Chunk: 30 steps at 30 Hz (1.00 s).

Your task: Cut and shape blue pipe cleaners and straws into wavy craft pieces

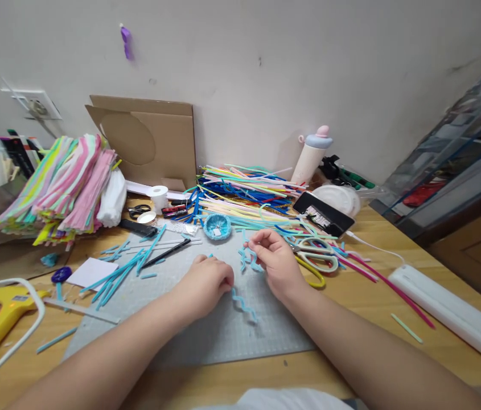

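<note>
My left hand [208,282] is closed over the grey cutting mat [206,347]. From its fingertips a wavy light-blue pipe cleaner [244,306] trails down to the right. A small blue tip also shows above its knuckles. Pinched in my right hand [278,263] are bent, curly light-blue pipe cleaner pieces [252,259], hanging left of the fingers; how many cannot be made out. Just beyond both hands sits a small round blue fuzzy bowl shape [217,227] with a white bit inside. Straight blue pipe cleaner lengths [123,273] lie left of my left hand.
Scissors [319,254] lie right of my right hand, near a propped phone [323,214]. Many coloured pipe cleaners [244,193] are heaped at the back. A yellow glue gun [7,313] with a white cable is at left, a white power strip [451,316] at right.
</note>
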Motion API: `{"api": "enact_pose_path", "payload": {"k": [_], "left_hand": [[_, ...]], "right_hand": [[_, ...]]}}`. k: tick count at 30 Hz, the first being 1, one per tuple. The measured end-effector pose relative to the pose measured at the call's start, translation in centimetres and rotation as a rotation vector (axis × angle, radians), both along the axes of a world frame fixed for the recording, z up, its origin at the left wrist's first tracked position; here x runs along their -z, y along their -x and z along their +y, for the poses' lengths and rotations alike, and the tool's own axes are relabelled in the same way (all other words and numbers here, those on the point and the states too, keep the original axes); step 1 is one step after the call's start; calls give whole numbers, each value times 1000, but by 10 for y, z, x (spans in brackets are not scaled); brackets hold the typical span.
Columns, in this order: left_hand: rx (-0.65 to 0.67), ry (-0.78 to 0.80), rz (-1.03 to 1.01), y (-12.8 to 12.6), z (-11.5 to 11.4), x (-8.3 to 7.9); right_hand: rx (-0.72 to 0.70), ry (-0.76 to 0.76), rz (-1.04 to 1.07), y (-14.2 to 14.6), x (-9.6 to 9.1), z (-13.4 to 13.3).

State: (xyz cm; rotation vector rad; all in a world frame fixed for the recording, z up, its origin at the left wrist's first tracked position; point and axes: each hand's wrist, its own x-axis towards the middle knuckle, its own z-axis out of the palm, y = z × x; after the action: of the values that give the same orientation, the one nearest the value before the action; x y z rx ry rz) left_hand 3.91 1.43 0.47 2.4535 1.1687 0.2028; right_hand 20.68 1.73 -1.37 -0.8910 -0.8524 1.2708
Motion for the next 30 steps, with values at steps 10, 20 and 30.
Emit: {"api": "enact_pose_path", "payload": {"k": [10, 20, 30], "left_hand": [[-381, 629, -755, 16, -18, -28], [-547, 832, -1153, 17, -23, -2], [-486, 1044, -1347, 10, -38, -2]], "right_hand": [[-460, 16, 276, 16, -15, -34], [-459, -80, 212, 25, -8, -39], [-522, 18, 374, 26, -10, -42]]}}
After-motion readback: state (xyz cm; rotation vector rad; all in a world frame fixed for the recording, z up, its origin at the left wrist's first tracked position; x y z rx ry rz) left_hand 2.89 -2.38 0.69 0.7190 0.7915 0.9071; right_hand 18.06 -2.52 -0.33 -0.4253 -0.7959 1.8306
